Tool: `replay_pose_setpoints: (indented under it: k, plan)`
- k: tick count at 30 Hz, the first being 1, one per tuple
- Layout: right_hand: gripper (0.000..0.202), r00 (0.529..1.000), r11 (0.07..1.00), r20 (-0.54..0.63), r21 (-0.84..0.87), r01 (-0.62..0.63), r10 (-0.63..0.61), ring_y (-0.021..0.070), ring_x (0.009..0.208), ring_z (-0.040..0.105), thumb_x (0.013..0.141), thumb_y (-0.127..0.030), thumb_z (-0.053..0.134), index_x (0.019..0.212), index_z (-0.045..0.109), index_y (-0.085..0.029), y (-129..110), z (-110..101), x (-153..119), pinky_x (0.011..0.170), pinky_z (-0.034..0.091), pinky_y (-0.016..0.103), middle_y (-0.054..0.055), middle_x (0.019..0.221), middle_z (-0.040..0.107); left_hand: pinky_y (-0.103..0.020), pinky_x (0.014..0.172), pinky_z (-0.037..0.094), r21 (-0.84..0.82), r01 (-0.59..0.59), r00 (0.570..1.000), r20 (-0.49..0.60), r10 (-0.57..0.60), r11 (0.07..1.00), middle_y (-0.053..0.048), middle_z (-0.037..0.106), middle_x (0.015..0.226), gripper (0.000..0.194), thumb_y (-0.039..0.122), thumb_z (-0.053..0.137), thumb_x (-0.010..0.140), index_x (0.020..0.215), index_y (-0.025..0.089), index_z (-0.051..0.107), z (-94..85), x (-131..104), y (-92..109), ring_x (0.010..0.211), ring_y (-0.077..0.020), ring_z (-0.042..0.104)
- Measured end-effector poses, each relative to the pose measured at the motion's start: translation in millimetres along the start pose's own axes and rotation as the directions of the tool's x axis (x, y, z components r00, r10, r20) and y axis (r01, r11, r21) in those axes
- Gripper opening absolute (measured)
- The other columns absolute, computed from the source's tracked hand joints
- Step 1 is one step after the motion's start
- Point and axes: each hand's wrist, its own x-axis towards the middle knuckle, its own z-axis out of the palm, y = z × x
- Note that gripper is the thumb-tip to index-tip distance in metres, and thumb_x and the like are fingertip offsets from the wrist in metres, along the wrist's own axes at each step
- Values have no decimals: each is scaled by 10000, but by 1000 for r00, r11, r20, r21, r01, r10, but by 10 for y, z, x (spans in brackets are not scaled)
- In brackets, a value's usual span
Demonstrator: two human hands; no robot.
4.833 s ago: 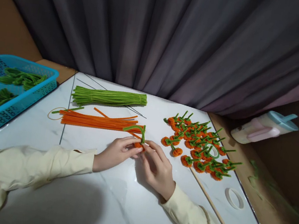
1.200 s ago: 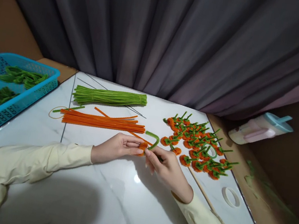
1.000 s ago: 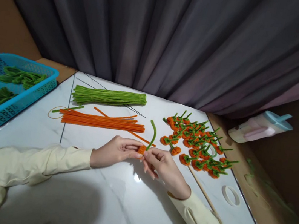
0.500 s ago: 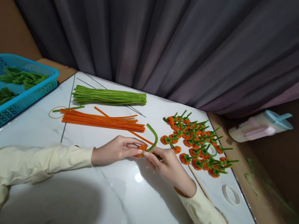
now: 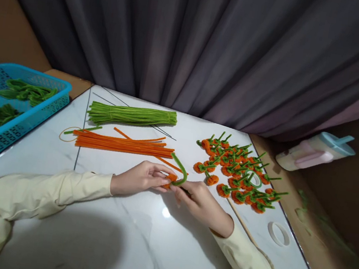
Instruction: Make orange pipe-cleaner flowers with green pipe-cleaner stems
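Note:
My left hand (image 5: 145, 179) is closed, its thumb and fingers pinching a small orange pipe-cleaner pumpkin (image 5: 170, 180). A green pipe cleaner (image 5: 182, 171) curves up from the pumpkin's right side, its free end bent toward the upper left. My right hand (image 5: 195, 198) is closed beside it, thumb and fingers gripping at the base of the green pipe cleaner; the fingertips partly hide the joint. Behind my hands lie a bundle of orange pipe cleaners (image 5: 122, 144) and a bundle of green pipe cleaners (image 5: 131, 115). Several finished-looking orange pumpkins with green stems (image 5: 240, 183) cluster at the right.
A blue basket (image 5: 39, 118) with green pipe-cleaner pieces stands at the left. White tape rolls (image 5: 279, 234) lie on the right, near a thin wooden stick (image 5: 242, 222). A cup with a pale blue lid (image 5: 314, 152) stands beyond the table's right edge. Dark curtains hang behind.
The green pipe cleaner's free end has swung slightly left and down. My right fingers have shifted a little lower at its base. My left hand stays on the pumpkin.

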Motion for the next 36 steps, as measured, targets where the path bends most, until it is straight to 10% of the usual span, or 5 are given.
replay_pose_setpoints:
  k: [8, 20, 28, 36]
  plan:
    - [400, 948, 793, 59, 534, -294, 312, 55, 348, 341, 887, -394, 435, 592, 552, -150, -66, 122, 22, 404, 282, 203, -40, 435, 476, -311, 843, 519, 202, -194, 977, -55, 208, 960, -90, 673, 968, 271, 270, 602, 818, 1038, 112, 589, 10, -17, -39, 902, -183, 651]
    - [206, 907, 262, 277, 893, -365, 318, 14, 286, 220, 768, -310, 603, 725, 612, -108, -38, 154, 33, 321, 176, 170, -85, 380, 417, -190, 626, 483, 596, -381, 892, 37, 450, 707, -58, 686, 846, 243, 212, 505, 864, 1061, 108, 600, 5, -84, -82, 668, -100, 606]
    - [286, 923, 633, 103, 699, -333, 372, 32, 311, 296, 807, -398, 556, 677, 565, -143, 4, 99, 27, 341, 211, 174, -65, 403, 470, -297, 769, 529, 187, -81, 997, 27, 78, 979, -100, 673, 953, 346, 350, 571, 833, 1083, 113, 606, 1, -7, 30, 859, -175, 643]
    - [227, 984, 964, 13, 196, -179, 180, 74, 504, 477, 837, -281, 507, 745, 657, -138, 14, 8, -14, 492, 356, 186, -5, 623, 608, -228, 567, 533, 227, 59, 993, 88, -81, 972, -64, 666, 786, 315, 339, 648, 762, 974, 106, 669, -26, 20, 122, 629, -129, 633]
